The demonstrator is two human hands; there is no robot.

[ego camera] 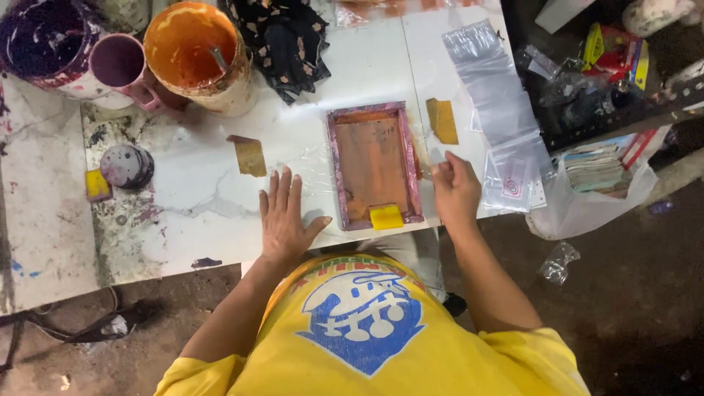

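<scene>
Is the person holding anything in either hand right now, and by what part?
The left hand lies flat on the white table, holding nothing. The right hand is curled beside the pink-framed screen; whether it pinches anything cannot be told.

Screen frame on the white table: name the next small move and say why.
Probably the right hand reaches for the yellow squeegee, judging by how it lies idle at the near end of the screen frame while the left hand rests flat beside it.
</scene>
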